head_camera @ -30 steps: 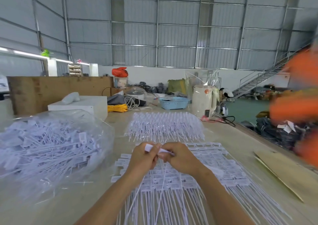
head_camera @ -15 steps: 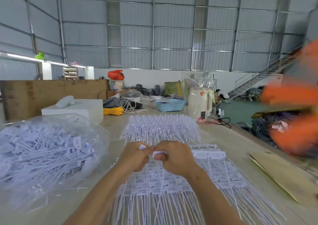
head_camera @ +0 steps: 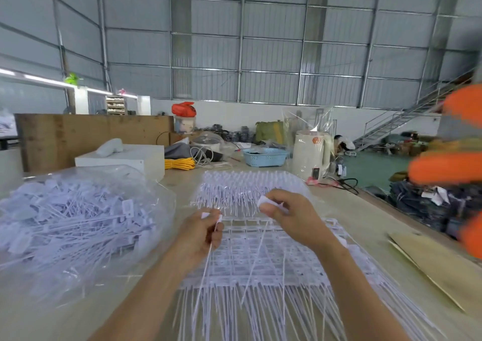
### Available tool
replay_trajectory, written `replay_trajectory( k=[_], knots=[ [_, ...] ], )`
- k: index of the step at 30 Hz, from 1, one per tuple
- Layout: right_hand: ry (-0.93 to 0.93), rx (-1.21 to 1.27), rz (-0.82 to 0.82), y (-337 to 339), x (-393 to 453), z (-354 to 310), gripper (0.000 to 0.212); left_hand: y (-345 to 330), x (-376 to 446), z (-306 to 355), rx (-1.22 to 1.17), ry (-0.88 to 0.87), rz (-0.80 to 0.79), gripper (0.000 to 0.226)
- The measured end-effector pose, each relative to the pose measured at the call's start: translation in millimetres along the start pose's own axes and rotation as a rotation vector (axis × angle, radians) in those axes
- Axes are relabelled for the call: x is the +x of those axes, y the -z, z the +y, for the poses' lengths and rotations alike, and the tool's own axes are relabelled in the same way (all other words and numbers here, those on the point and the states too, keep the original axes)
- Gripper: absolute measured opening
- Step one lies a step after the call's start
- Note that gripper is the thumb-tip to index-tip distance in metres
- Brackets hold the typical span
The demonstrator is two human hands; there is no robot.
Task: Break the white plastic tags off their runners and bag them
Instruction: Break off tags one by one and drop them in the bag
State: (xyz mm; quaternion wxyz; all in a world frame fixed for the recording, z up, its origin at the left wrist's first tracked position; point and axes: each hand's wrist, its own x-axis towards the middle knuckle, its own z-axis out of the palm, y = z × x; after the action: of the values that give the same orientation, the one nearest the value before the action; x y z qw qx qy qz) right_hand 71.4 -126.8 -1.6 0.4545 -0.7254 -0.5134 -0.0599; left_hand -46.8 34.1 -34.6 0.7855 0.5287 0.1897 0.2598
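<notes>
Tags (head_camera: 211, 218), apparently separate, in both hands

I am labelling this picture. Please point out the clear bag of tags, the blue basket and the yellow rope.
clear bag of tags (head_camera: 78, 226): head view, on the middle of the bag's top side.
blue basket (head_camera: 266, 156): head view, on its front wall.
yellow rope (head_camera: 180, 163): head view, on the middle of the coil.

blurred orange shape (head_camera: 448, 168) cut off at right edge
</notes>
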Motion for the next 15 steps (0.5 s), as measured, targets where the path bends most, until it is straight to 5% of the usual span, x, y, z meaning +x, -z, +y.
replay_trajectory(
  k=[7,15],
  knots=[
    [0.012,0.040,-0.137,-39.3,0.3,-12.9,0.020,-29.8,-5.1,-25.1,0.140,-0.177,-0.129,0.065],
    [-0.049,0.006,-0.087,-36.1,-3.2,1.2,0.038,-28.7,-12.2,-30.9,0.317,-0.294,-0.059,0.032]
  ],
)
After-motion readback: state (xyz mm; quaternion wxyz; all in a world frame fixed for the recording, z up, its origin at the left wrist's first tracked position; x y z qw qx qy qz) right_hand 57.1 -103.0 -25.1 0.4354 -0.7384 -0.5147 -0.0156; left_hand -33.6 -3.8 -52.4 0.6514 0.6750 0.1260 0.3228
